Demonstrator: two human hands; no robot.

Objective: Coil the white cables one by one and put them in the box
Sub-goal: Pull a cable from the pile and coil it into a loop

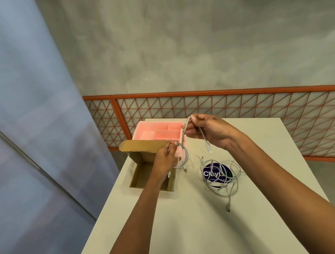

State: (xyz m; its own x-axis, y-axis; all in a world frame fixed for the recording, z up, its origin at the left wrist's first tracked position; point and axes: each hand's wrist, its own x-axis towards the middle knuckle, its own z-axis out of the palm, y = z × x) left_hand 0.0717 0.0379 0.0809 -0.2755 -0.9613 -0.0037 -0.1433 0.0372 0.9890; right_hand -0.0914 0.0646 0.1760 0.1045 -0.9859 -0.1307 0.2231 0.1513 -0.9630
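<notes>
A white cable [184, 134] runs between both hands above the table. My left hand [164, 161] pinches a small coil of it over the right wall of the open cardboard box [146, 175]. My right hand [209, 130] is raised higher and to the right and grips the cable's free stretch, with the plug end [209, 148] dangling below my palm. A loose tangle of more white cables [220, 176] lies on the table to the right of the box.
A pink divided organiser tray [159, 131] stands behind the cardboard box. A dark blue round sticker [215, 174] lies under the tangle. The white table [191, 226] ends close behind the tray, before an orange lattice railing [242, 108]. The floor drops away on the left.
</notes>
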